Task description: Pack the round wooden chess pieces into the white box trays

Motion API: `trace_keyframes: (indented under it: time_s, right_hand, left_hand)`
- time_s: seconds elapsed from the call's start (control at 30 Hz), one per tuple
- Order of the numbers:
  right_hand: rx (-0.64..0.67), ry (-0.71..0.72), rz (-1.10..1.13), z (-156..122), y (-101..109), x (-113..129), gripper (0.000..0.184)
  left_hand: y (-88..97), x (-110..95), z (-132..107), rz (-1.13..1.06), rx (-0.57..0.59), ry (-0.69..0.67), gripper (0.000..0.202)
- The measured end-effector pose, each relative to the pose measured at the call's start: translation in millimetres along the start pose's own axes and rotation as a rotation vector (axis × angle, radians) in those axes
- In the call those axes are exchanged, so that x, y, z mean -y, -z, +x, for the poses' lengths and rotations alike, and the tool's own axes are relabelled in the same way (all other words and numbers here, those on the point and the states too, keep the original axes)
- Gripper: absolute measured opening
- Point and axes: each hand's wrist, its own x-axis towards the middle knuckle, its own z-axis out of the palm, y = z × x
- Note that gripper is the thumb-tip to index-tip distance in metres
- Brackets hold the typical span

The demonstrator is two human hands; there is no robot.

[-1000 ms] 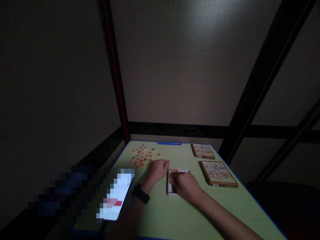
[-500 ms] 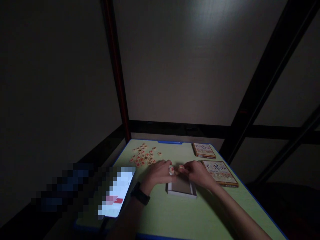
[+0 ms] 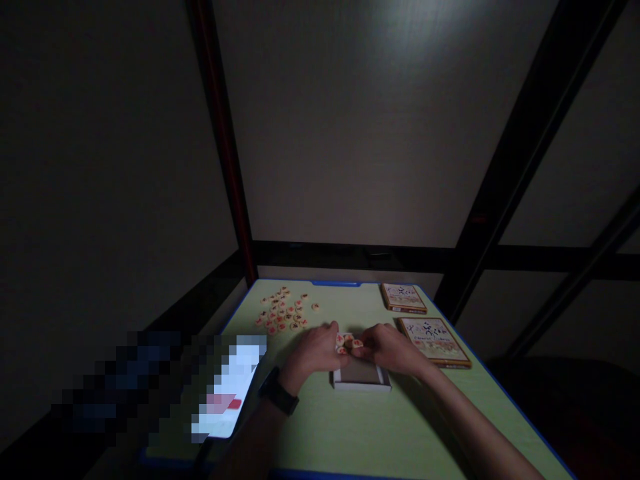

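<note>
A shallow white-edged box [image 3: 361,385] with a brown inside lies on the green table between my hands. Several round Chinese chess pieces [image 3: 341,341] with red marks sit together at its far end. My left hand [image 3: 316,348], wearing a dark watch [image 3: 280,392], is closed over the box's left side, its thumb reaching inside beside the pieces; its fingertips are partly hidden. From the right, my right hand [image 3: 393,348] pinches one tilted chess piece [image 3: 357,344] just above the others.
Loose chess pieces [image 3: 283,312] lie scattered at the table's far left. Two printed Chinese chess boxes stand on the right, a nearer one [image 3: 434,340] and a farther one [image 3: 404,298]. A bright-screened tablet [image 3: 230,387], partly pixelated, is at the left edge. A wall rises behind the table.
My right hand has brought its chess piece slightly left and down, against the other pieces in the box. More pieces show beside my left fingers. The whole view has shifted slightly.
</note>
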Motion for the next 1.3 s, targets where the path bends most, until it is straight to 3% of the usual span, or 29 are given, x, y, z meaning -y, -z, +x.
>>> trace_keyframes:
  time_s: [0.23, 0.5, 0.63, 0.77, 0.87, 1.13, 1.3]
  right_hand:
    - [0.019, 0.010, 0.030, 1.2, -1.7, -3.2, 0.028]
    - [0.029, 0.019, 0.022, 0.3, -1.0, -1.4, 0.025]
    - [0.017, 0.038, 0.054, 0.2, -0.1, -2.5, 0.033]
    - [-0.012, 0.055, 0.045, 0.5, 0.9, -0.4, 0.029]
    - [-0.019, 0.031, -0.021, 0.4, -3.7, 5.9, 0.027]
    - [-0.096, -0.030, -0.308, 3.5, -43.0, 21.6, 0.027]
    - [-0.084, -0.065, -0.336, 6.4, -49.3, 20.2, 0.033]
  left_hand:
    - [-6.9, -11.7, 0.3, 0.075, -0.062, 0.071, 0.044]
    - [-6.1, -12.0, 0.8, 0.044, -0.050, 0.069, 0.043]
    - [4.8, -4.9, -2.9, -0.061, 0.022, 0.049, 0.034]
    - [16.6, 6.9, -6.0, -0.335, 0.160, 0.041, 0.023]
    - [16.3, 12.7, -2.7, -0.418, 0.212, 0.072, 0.023]
    - [4.5, 14.3, 8.5, -0.210, 0.103, 0.008, 0.020]
    - [6.7, 11.7, 8.3, -0.105, 0.079, -0.047, 0.023]
